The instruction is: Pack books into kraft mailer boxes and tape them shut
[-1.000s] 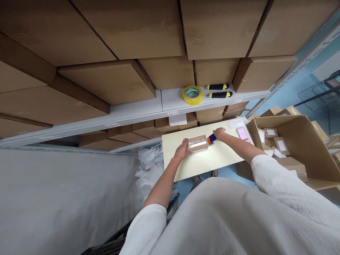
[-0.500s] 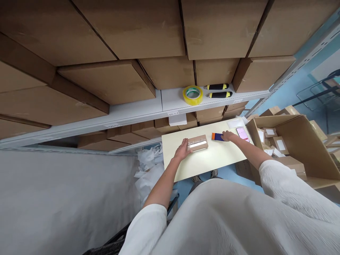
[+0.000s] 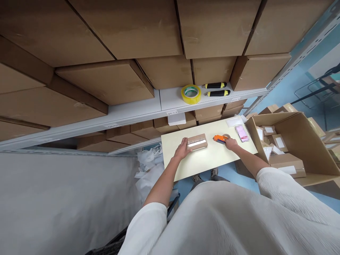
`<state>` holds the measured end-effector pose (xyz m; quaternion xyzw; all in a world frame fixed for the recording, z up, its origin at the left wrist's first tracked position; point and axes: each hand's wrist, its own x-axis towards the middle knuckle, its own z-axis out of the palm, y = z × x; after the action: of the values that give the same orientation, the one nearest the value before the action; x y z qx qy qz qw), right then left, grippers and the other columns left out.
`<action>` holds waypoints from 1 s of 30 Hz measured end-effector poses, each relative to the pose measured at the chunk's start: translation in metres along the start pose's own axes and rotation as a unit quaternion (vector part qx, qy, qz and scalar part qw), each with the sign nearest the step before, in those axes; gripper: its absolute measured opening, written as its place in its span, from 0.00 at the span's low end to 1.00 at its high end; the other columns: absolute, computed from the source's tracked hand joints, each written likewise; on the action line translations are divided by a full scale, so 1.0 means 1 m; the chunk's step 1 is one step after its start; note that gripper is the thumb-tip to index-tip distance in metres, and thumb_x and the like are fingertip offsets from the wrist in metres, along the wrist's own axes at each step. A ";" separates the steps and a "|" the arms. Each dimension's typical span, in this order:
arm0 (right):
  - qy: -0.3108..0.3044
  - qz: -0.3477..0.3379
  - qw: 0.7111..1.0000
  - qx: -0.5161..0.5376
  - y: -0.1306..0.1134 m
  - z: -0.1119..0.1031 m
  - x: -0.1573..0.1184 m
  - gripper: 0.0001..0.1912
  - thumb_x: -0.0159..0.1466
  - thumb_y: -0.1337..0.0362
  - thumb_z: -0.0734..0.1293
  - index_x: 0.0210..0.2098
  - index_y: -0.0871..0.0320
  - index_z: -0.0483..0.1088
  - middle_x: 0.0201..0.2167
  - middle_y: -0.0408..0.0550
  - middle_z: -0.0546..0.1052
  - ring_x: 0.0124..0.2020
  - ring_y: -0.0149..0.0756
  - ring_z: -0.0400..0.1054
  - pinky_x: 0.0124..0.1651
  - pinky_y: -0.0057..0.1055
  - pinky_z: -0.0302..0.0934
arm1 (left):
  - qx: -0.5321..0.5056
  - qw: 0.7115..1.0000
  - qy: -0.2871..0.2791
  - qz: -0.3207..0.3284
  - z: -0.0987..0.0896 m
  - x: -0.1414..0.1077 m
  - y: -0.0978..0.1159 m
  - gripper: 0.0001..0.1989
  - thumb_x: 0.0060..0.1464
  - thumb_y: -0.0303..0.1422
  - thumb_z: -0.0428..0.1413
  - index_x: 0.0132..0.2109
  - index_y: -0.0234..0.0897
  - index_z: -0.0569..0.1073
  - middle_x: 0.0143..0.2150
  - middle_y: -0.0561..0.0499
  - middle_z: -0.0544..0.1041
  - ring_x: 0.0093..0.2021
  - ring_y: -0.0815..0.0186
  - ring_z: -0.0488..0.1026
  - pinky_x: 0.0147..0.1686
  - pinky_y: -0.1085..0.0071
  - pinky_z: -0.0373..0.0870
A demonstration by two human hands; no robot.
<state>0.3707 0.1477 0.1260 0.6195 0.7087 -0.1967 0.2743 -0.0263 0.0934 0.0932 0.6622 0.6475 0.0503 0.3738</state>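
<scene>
On the pale table (image 3: 183, 170) lies a small cardboard box (image 3: 197, 138), with a shiny strip along its near side. My left hand (image 3: 182, 148) grips the box's left end, thumb in front and fingers behind. To the right of the box, my right hand (image 3: 231, 143) is closed round an orange and blue tape dispenser (image 3: 220, 138). Part of a tape roll shows beside its fingers, and the rest of the dispenser is hidden by the hand. A gap separates the dispenser from the box. Close to my right hand lies a phone (image 3: 242, 134), partly blurred out.
A large open carton (image 3: 318, 148) with several small labelled boxes stands right of the table. The shelf (image 3: 170, 101) ahead holds a yellow tape roll (image 3: 191, 94), two utility knives (image 3: 217, 93) and large cartons (image 3: 162, 72). White crumpled material (image 3: 150, 159) lies at the left.
My right hand has moved slightly down and turned the tape dispenser, so its orange side and roll now show. My left hand keeps its grip on the box.
</scene>
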 end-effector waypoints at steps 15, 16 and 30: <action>0.136 -0.113 0.984 0.035 -0.072 -0.024 -0.019 0.22 0.78 0.60 0.58 0.66 0.60 0.70 0.63 0.64 0.75 0.62 0.54 0.71 0.61 0.44 0.64 | -0.012 1.000 0.010 0.006 0.011 0.002 -0.004 0.51 0.64 0.45 0.62 0.83 0.44 0.43 0.86 0.41 0.36 0.79 0.37 0.57 0.73 0.50 0.62; 0.136 -0.125 0.982 0.045 -0.080 -0.026 -0.019 0.22 0.77 0.60 0.58 0.66 0.59 0.70 0.63 0.63 0.75 0.61 0.53 0.71 0.61 0.44 0.65 | -0.008 1.000 0.010 0.006 0.011 0.002 -0.004 0.51 0.64 0.45 0.62 0.83 0.43 0.43 0.86 0.41 0.36 0.79 0.37 0.57 0.73 0.50 0.62; 0.164 -0.185 0.950 0.190 -0.132 0.032 0.000 0.42 0.73 0.66 0.59 0.83 0.66 0.40 0.74 0.71 0.63 0.65 0.55 0.69 0.67 0.49 0.67 | -0.070 0.984 0.165 0.017 0.082 -0.022 0.003 0.38 0.73 0.38 0.46 0.83 0.39 0.45 0.86 0.39 0.35 0.84 0.46 0.47 0.75 0.48 0.64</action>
<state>0.2454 0.1071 0.0935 0.5414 0.7959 -0.2708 -0.0094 0.0180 0.0390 0.0448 0.6276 0.6840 0.2108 0.3064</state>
